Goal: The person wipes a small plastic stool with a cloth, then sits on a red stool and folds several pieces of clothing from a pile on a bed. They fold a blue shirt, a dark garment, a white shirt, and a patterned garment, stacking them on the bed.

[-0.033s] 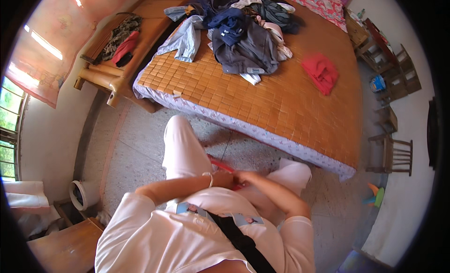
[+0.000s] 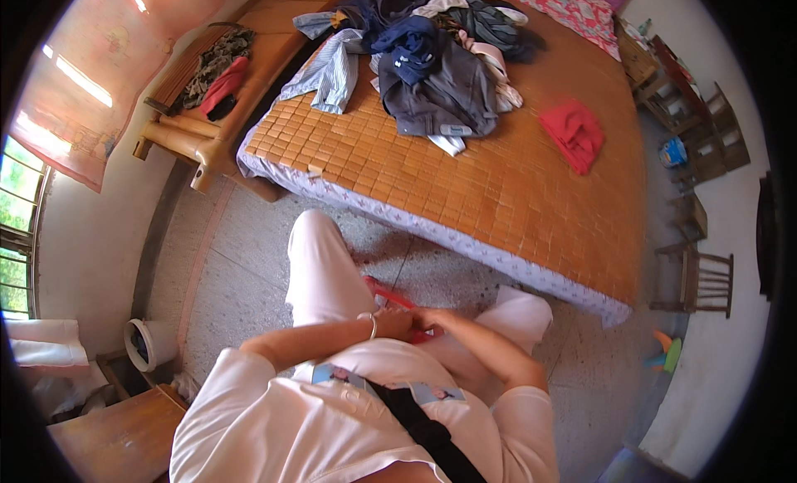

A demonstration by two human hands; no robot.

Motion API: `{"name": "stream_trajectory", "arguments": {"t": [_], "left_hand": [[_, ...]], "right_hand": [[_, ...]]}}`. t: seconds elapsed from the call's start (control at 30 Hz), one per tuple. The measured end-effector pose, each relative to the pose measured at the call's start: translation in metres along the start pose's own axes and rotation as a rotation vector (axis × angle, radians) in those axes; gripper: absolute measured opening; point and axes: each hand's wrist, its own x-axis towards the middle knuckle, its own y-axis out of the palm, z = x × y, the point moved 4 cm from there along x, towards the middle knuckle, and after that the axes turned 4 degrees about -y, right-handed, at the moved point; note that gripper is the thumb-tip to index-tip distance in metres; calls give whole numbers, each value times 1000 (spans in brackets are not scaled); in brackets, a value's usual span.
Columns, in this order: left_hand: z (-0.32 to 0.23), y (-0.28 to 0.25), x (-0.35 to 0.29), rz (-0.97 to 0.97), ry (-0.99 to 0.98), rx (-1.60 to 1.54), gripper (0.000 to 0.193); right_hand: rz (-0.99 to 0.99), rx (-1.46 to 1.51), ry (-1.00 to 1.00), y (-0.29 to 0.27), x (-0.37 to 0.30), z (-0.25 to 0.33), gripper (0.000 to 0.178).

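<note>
Close together over my lap are my left hand (image 2: 398,323), with a pale bangle at its wrist, and my right hand (image 2: 432,319). Both are closed, with fingers curled toward each other. A bright red, thin-edged item (image 2: 388,295) shows between my knees and runs under both hands; its kind I cannot make out. Beyond my knees is a bed with a brown tile mat (image 2: 398,184). On it lie a heap of dark and pale clothes (image 2: 440,85) and, farther right, a crumpled red garment (image 2: 573,134).
A wooden bench (image 2: 178,126) with clothes on it stands beside the bed at left. The white bucket (image 2: 151,345) and a wooden table (image 2: 120,429) are at lower left. Along the right wall are a wooden chair (image 2: 696,280) and a green-and-orange item (image 2: 667,350).
My hands have shifted very slightly at the red item. The whole view has moved a little, so the bed and clothes sit slightly lower and farther right.
</note>
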Motion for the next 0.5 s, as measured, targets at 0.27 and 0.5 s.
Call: {"name": "stream_trajectory", "arguments": {"t": [0.27, 0.5], "left_hand": [[25, -8, 19, 147, -113, -191, 74], [40, -40, 59, 302, 19, -227, 82]], "right_hand": [[134, 479, -23, 43, 36, -27, 45], [-40, 442, 83, -31, 7, -23, 63]]}}
